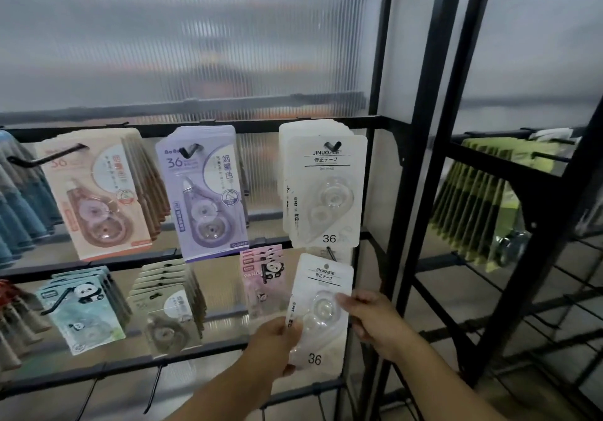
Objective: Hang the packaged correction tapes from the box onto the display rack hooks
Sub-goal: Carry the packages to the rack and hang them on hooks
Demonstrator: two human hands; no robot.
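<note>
A white packaged correction tape (321, 309) marked 36 is held upright in front of the rack's lower right row. My left hand (274, 345) pinches its lower left edge. My right hand (368, 316) touches its right edge with the fingertips. Its hang hole sits just below a black hook (330, 253) on the second bar. Directly above, a stack of the same white packs (323, 189) hangs from a V-shaped hook (332, 146). The box is out of view.
Purple (205, 192) and peach packs (98, 192) hang on the upper bar. Panda packs in pink (264, 277) and teal (85, 306) and beige packs (169, 309) hang below. Bare hooks jut out low down. Black frame posts (421, 192) stand right, with green packs (479, 205) beyond.
</note>
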